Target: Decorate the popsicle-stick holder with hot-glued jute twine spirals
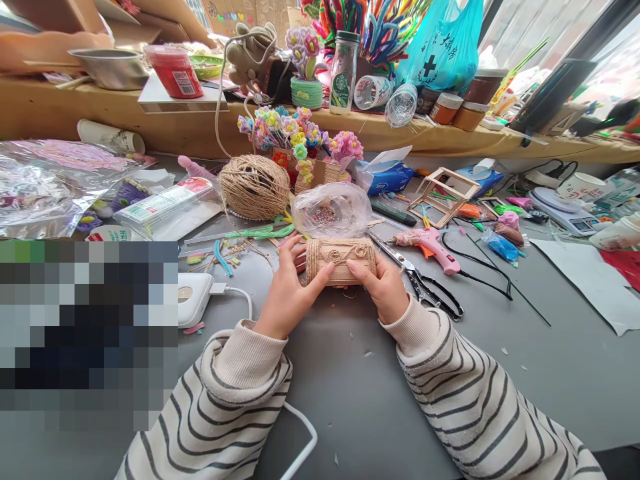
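Note:
Between my two hands lies a small cylinder wrapped in twine (345,255), held on its side, with thick cord bands at both ends and curled twine shapes on its pale middle. My left hand (290,283) grips its left end, thumb on the front and fingers behind. At the right end my right hand (383,280) holds it the same way, its fingers mostly hidden. Just beyond is a clear plastic bag (331,208) with small beads. A ball of twine (255,187) sits behind my left hand. Scissors (420,273) and a pink glue gun (427,245) lie beside my right hand.
A white power bank (194,299) with a cable is left of my left arm. Farther right are a small wooden frame (443,193), a kitchen scale (565,210) and white paper (590,280). Pipe-cleaner flowers (295,130) stand behind, below a crowded ledge (200,127).

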`<state>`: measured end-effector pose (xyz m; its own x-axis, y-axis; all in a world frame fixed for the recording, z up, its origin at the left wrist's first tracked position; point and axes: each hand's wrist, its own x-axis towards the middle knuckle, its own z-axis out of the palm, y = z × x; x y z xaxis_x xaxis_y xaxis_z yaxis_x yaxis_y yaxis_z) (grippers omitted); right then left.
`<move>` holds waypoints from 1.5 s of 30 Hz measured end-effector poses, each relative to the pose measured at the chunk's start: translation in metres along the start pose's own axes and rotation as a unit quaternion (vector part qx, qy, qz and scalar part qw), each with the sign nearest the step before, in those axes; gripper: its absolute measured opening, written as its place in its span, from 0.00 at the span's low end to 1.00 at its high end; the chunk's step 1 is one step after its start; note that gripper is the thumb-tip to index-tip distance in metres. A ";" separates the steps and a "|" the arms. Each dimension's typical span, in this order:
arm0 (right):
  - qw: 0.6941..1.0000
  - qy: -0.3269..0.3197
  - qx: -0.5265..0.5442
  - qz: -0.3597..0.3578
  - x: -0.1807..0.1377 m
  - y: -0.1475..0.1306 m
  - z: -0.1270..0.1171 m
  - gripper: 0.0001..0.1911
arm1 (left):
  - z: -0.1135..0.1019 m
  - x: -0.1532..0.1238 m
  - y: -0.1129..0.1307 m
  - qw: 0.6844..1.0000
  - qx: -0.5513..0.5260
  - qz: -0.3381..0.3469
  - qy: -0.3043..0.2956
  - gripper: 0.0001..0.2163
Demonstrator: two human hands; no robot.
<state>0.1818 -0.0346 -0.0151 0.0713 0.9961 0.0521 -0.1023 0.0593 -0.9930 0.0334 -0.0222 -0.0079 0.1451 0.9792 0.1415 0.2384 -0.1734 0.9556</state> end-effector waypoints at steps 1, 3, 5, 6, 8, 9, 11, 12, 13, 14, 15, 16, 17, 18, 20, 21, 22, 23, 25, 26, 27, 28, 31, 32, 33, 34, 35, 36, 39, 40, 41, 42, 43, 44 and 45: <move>1.000 0.001 -0.003 -0.001 0.000 0.000 0.000 0.18 | 0.000 0.000 0.000 1.000 0.001 0.001 0.000 0.28; 1.000 0.004 -0.010 -0.005 0.000 0.000 0.000 0.18 | 0.000 -0.001 0.001 1.000 0.006 0.001 0.003 0.28; 1.000 0.008 -0.016 -0.008 0.000 0.000 0.000 0.17 | 0.000 -0.002 0.001 1.000 0.012 0.001 0.004 0.28; 1.000 0.009 -0.018 -0.008 0.000 0.000 0.000 0.17 | 0.000 -0.002 0.002 1.000 0.014 0.001 0.005 0.27; 1.000 0.012 -0.018 -0.007 0.000 -0.001 0.001 0.17 | -0.001 -0.002 0.002 1.000 0.015 0.003 0.004 0.27; 1.000 0.013 -0.018 -0.006 0.000 -0.001 0.001 0.17 | -0.001 -0.002 0.002 1.000 0.016 0.004 0.004 0.27; 1.000 0.016 -0.018 -0.005 -0.001 -0.002 0.002 0.17 | -0.001 -0.002 0.002 1.000 0.018 0.005 0.005 0.26; 1.000 0.017 -0.017 -0.005 -0.001 -0.002 0.002 0.17 | -0.001 -0.002 0.002 1.000 0.019 0.006 0.006 0.26; 1.000 0.018 -0.016 -0.005 -0.001 -0.003 0.002 0.16 | 0.000 -0.002 0.002 1.000 0.019 0.007 0.008 0.26; 1.000 0.018 -0.014 -0.004 -0.001 -0.003 0.002 0.16 | 0.000 -0.002 0.002 1.000 0.019 0.008 0.008 0.25; 1.000 0.017 -0.013 -0.004 -0.001 -0.003 0.002 0.16 | 0.000 -0.002 0.001 1.000 0.019 0.009 0.008 0.25; 1.000 0.017 -0.012 -0.003 -0.001 -0.003 0.002 0.16 | 0.000 -0.002 0.001 1.000 0.019 0.009 0.007 0.25; 1.000 0.017 -0.012 -0.001 -0.001 -0.003 0.002 0.16 | 0.000 -0.002 0.001 1.000 0.019 0.009 0.006 0.25; 1.000 0.017 -0.013 0.000 -0.001 -0.003 0.002 0.17 | 0.000 -0.002 0.001 1.000 0.019 0.008 0.005 0.26; 1.000 0.017 -0.016 0.000 -0.002 -0.003 0.002 0.17 | -0.001 -0.002 0.001 1.000 0.019 0.007 0.004 0.26; 1.000 0.018 -0.017 -0.002 -0.002 -0.003 0.002 0.17 | -0.001 -0.002 0.001 1.000 0.018 0.006 0.004 0.26; 1.000 0.018 -0.017 -0.004 -0.001 -0.003 0.002 0.17 | -0.001 -0.002 0.001 1.000 0.018 0.006 0.004 0.26; 1.000 0.017 -0.017 -0.006 -0.001 -0.002 0.002 0.17 | -0.001 -0.002 0.001 1.000 0.017 0.006 0.003 0.26; 1.000 0.016 -0.015 -0.007 0.000 -0.001 0.001 0.17 | -0.001 -0.002 0.001 1.000 0.015 0.006 0.004 0.26; 1.000 0.015 -0.015 -0.008 0.000 -0.001 0.001 0.17 | -0.001 -0.002 0.001 1.000 0.014 0.006 0.006 0.26; 1.000 0.014 -0.014 -0.007 0.000 0.000 0.001 0.17 | -0.001 -0.002 0.001 1.000 0.015 0.005 0.007 0.26; 1.000 0.014 -0.014 -0.008 0.000 0.000 0.000 0.17 | -0.001 -0.002 0.001 1.000 0.016 0.003 0.009 0.26; 1.000 0.012 -0.017 -0.014 0.000 0.000 0.000 0.17 | 0.000 -0.002 0.001 1.000 0.021 -0.005 0.010 0.27; 1.000 0.011 -0.019 -0.016 -0.001 0.000 0.000 0.17 | 0.000 -0.002 0.001 1.000 0.022 -0.006 0.009 0.27; 1.000 0.011 -0.021 -0.016 -0.001 0.000 0.000 0.17 | 0.000 -0.002 0.002 1.000 0.023 -0.006 0.009 0.27; 1.000 0.010 -0.021 -0.014 -0.001 -0.001 0.000 0.17 | 0.000 -0.002 0.002 1.000 0.023 -0.005 0.008 0.27; 1.000 0.009 -0.020 -0.012 -0.002 0.000 0.000 0.17 | 0.000 -0.002 0.002 1.000 0.023 -0.003 0.009 0.27; 1.000 0.008 -0.019 -0.011 -0.002 0.000 0.000 0.17 | 0.000 -0.002 0.002 1.000 0.023 -0.002 0.009 0.27; 1.000 0.004 -0.018 -0.016 -0.002 0.000 0.000 0.18 | 0.000 -0.002 0.002 1.000 0.021 0.005 0.009 0.26; 1.000 0.005 -0.020 -0.019 -0.002 0.001 0.000 0.18 | 0.000 -0.003 0.002 1.000 0.020 0.006 0.010 0.26; 1.000 0.005 -0.021 -0.019 -0.002 0.001 0.000 0.18 | 0.000 -0.003 0.002 1.000 0.019 0.007 0.010 0.26; 1.000 0.006 -0.022 -0.019 -0.001 0.001 0.000 0.18 | 0.000 -0.003 0.002 1.000 0.019 0.007 0.010 0.26; 1.000 0.007 -0.019 -0.017 -0.001 0.001 0.000 0.17 | 0.000 -0.003 0.002 1.000 0.018 0.005 0.010 0.26; 1.000 0.008 -0.014 -0.016 -0.001 0.001 -0.001 0.17 | 0.000 -0.002 0.002 1.000 0.017 0.003 0.010 0.26; 1.000 0.008 -0.005 -0.013 0.000 0.000 -0.001 0.17 | 0.000 -0.002 0.002 1.000 0.015 0.001 0.010 0.26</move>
<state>0.1831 -0.0351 -0.0158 0.0903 0.9930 0.0764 -0.0902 0.0846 -0.9923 0.0332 -0.0246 -0.0065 0.1271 0.9807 0.1485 0.2671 -0.1780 0.9471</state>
